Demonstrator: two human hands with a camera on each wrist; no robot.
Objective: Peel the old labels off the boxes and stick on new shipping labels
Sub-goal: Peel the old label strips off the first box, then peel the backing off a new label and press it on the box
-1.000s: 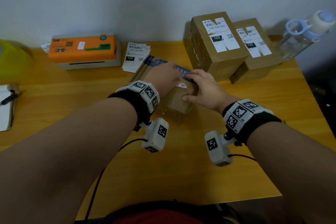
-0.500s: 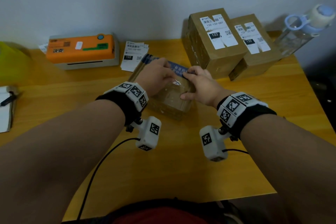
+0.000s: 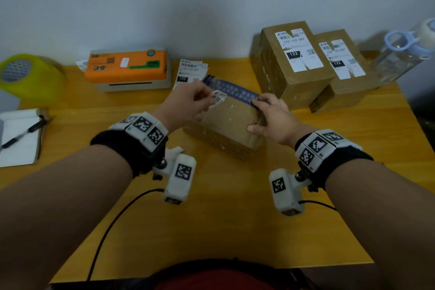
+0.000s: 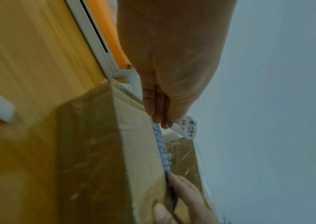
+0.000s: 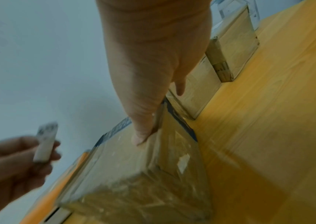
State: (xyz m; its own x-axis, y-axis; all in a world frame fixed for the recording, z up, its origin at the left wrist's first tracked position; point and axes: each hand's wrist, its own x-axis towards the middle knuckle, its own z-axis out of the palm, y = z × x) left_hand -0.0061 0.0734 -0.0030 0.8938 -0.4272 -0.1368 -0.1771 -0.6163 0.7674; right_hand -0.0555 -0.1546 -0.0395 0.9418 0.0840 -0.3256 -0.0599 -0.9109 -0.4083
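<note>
A brown cardboard box with blue tape across its top lies on the table in front of me. My left hand pinches a small white barcode label lifted off the box top; the same label shows past the fingertips in the left wrist view and again as the label in the right wrist view. My right hand grips the box's right edge, thumb on the near side, fingers over the blue tape. Fresh shipping labels lie stacked behind the box.
An orange label printer stands at the back left. Two labelled cardboard boxes lean together at the back right beside a clear water bottle. A yellow tape roll and a notepad with pen lie far left.
My left hand has pulled away to the left and up with the small label, now clear of the box top. The right hand has shifted to the box's right edge.
</note>
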